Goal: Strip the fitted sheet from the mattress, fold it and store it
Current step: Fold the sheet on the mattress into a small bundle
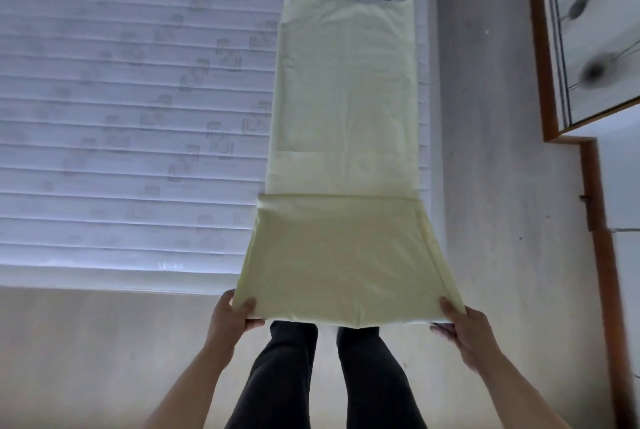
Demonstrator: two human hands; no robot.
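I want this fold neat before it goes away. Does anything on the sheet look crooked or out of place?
Nothing stands out. The pale yellow-green fitted sheet lies as a straight strip along the white quilted mattress edge, and the left hand and right hand hold its near corners level.

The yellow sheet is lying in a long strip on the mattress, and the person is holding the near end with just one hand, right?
Not quite. The head view shows both hands on it: the left hand and the right hand each grip a near corner of the yellow sheet. The rest is right: it lies in a long strip on the mattress.
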